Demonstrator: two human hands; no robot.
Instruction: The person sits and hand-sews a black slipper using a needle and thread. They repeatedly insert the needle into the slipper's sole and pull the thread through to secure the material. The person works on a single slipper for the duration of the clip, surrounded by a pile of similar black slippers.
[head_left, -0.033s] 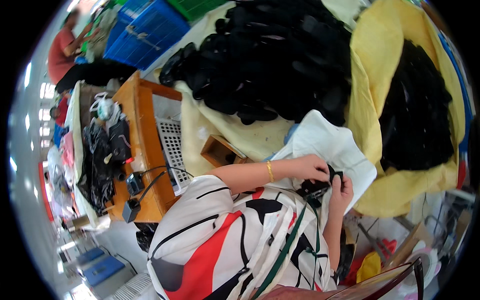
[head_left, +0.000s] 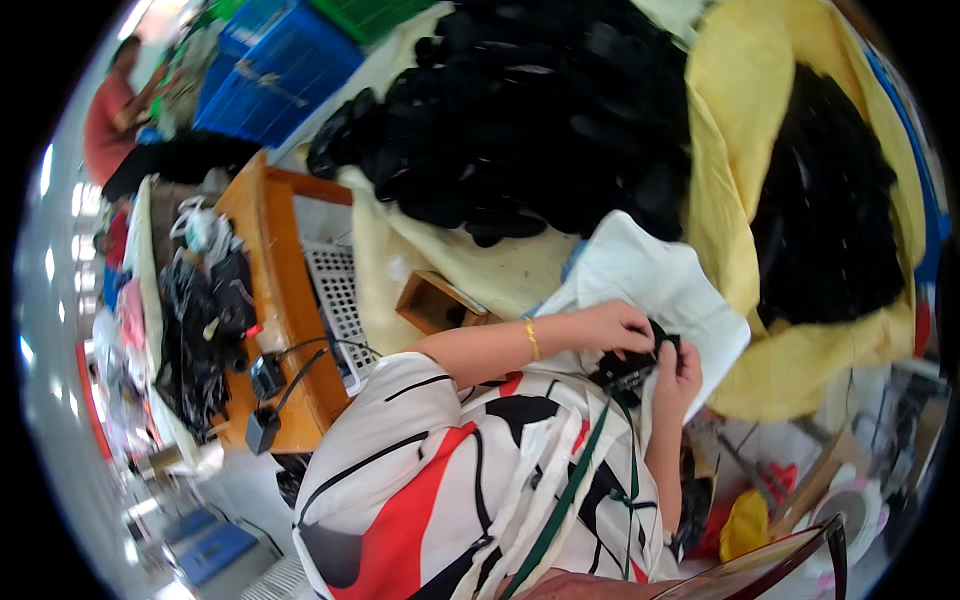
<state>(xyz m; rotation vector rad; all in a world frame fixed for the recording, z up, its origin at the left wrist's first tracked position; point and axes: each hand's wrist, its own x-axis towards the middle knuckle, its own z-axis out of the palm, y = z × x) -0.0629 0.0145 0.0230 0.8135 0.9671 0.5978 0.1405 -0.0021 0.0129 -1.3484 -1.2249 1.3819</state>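
Both of my hands meet in front of my chest, over a white sheet across my lap. My left hand, with a gold bracelet at its wrist, is closed with fingertips pinching a small black piece. Close on its right, my right hand grips the same piece between thumb and fingers. What kind of piece it is does not show. Just below the hands, against my patterned top, sits a dark object, partly covered by the left hand. A large heap of flat, rounded black pieces lies ahead.
To the right, a yellow sack holds more black pieces. Left of me are a small wooden box, a white perforated crate and a wooden table with dangling cables. Farther off are blue crates and a person.
The whole view has shifted slightly. My fingers have moved a little around the black piece, and both hands stay on it.
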